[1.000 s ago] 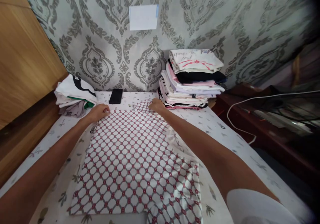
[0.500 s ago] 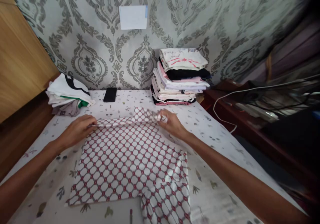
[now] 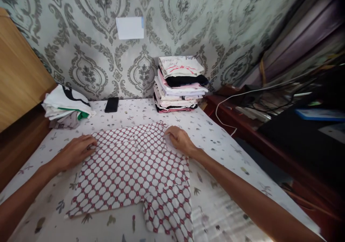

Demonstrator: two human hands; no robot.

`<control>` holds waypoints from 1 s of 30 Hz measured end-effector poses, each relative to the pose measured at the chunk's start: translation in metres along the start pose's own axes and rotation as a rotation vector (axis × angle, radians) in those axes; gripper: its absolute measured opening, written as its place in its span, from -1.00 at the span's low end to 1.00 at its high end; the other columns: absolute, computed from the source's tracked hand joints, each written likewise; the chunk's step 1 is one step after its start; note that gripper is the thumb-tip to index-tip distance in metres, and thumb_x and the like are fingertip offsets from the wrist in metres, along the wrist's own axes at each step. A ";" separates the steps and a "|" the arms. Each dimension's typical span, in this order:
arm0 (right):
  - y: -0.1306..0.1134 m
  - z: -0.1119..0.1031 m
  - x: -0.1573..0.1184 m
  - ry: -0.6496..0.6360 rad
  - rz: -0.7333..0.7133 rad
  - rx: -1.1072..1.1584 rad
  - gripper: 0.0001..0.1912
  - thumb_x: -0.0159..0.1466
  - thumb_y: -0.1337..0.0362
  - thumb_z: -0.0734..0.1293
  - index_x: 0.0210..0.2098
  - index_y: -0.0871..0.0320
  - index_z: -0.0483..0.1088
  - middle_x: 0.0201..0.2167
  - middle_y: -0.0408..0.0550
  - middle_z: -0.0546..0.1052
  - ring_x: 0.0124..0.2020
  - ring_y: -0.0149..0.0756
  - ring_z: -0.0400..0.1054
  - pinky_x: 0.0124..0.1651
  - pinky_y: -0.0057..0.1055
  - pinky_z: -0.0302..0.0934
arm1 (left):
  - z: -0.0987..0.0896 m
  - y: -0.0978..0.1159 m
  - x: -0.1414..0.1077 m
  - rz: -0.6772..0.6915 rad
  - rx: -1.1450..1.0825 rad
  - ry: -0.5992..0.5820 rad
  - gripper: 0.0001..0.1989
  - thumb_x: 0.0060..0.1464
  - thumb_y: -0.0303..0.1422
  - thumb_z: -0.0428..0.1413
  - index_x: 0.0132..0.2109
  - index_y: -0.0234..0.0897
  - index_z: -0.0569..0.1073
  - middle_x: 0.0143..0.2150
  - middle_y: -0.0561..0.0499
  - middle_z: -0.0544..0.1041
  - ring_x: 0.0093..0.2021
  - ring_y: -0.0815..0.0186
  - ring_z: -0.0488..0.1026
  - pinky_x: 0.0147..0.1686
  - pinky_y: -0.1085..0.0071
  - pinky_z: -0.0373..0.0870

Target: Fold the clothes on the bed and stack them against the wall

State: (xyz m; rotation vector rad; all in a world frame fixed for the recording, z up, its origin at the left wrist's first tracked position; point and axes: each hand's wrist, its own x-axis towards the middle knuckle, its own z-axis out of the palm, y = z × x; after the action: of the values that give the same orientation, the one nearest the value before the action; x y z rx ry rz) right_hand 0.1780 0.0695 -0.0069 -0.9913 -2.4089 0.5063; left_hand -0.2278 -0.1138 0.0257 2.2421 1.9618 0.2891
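A white shirt (image 3: 121, 173) with a red and grey lattice pattern lies spread on the bed, one sleeve (image 3: 168, 211) pointing toward me at the lower right. Its far part is folded over and lies flat on the rest. My left hand (image 3: 78, 150) is closed on the far left corner, with the fingertips at the fold. At the far right edge, my right hand (image 3: 180, 140) pinches the cloth between thumb and curled fingers.
A tall pile of folded clothes (image 3: 179, 87) stands by the wall. Farther left are a smaller clothes pile (image 3: 67, 105) and a black phone (image 3: 111, 104). To the right, a white cable (image 3: 217, 112) hangs over a dark red desk (image 3: 242, 127).
The raised far strip of the shirt, held up earlier, has come down flat toward me. Both hands have lowered with it. The view has turned slightly right.
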 end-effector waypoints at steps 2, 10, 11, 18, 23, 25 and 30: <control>0.009 -0.002 0.015 0.046 0.192 -0.029 -0.72 0.25 0.45 0.18 -0.19 0.16 0.48 -0.20 0.01 0.57 -0.20 -0.21 0.42 -0.12 -0.32 0.27 | -0.006 0.018 0.011 0.007 -0.005 0.017 -0.68 0.23 -0.09 -0.06 -0.14 -0.18 0.47 -0.12 -0.06 0.55 -0.10 0.11 0.46 -0.12 0.26 0.36; 0.041 0.014 0.077 -0.057 0.269 -0.065 -0.73 0.15 0.32 0.44 -0.13 0.09 0.54 -0.20 -0.04 0.53 -0.22 -0.26 0.38 -0.18 -0.41 0.20 | 0.044 0.147 0.120 0.329 -0.234 0.060 -0.75 0.28 -0.37 -0.10 -0.02 -0.23 0.42 -0.03 -0.11 0.50 -0.02 0.17 0.42 -0.03 0.27 0.36; 0.045 0.016 0.081 -0.062 0.264 -0.051 -0.79 0.14 0.34 0.43 -0.20 0.10 0.56 -0.25 -0.07 0.54 -0.25 -0.28 0.37 -0.20 -0.43 0.19 | 0.057 0.158 0.130 0.375 -0.224 0.057 -0.78 0.26 -0.40 -0.08 -0.04 -0.24 0.42 -0.03 -0.12 0.49 0.00 0.16 0.40 -0.01 0.25 0.35; 0.074 0.028 0.089 0.010 0.291 0.063 -0.89 0.11 0.36 0.34 -0.36 0.13 0.53 -0.47 -0.18 0.51 -0.43 -0.37 0.30 -0.39 -0.47 0.08 | 0.097 0.175 0.139 0.477 -0.141 0.072 -0.83 0.27 -0.40 -0.03 -0.03 -0.22 0.38 0.12 -0.11 0.46 0.11 0.12 0.34 0.04 0.15 0.24; 0.083 0.036 0.086 0.067 0.245 0.170 -0.89 0.08 0.34 0.35 -0.37 0.12 0.50 -0.52 -0.20 0.48 -0.47 -0.39 0.26 -0.38 -0.48 0.10 | 0.092 0.172 0.136 0.512 -0.140 0.047 -0.77 0.31 -0.41 -0.08 0.03 -0.22 0.39 0.17 -0.10 0.45 0.11 0.15 0.35 0.05 0.17 0.20; 0.085 0.036 0.085 0.076 0.222 0.206 -0.92 0.07 0.32 0.35 -0.40 0.13 0.48 -0.55 -0.22 0.45 -0.50 -0.40 0.24 -0.39 -0.48 0.10 | 0.092 0.173 0.136 0.513 -0.143 0.042 -0.76 0.31 -0.41 -0.08 0.04 -0.21 0.39 0.17 -0.09 0.46 0.12 0.16 0.35 0.05 0.17 0.20; 0.087 0.034 0.085 0.076 0.159 0.271 -0.96 0.06 0.29 0.34 -0.47 0.12 0.41 -0.60 -0.24 0.38 -0.53 -0.40 0.21 -0.41 -0.48 0.09 | 0.094 0.173 0.137 0.518 -0.165 0.037 -0.74 0.30 -0.40 -0.09 0.04 -0.20 0.42 0.16 -0.09 0.48 0.13 0.15 0.36 0.05 0.18 0.20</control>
State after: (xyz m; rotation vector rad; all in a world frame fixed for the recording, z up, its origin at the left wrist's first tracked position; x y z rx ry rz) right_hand 0.1541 0.1840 -0.0534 -1.0634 -2.1346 0.8121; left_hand -0.0213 0.0001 -0.0184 2.6043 1.2807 0.5298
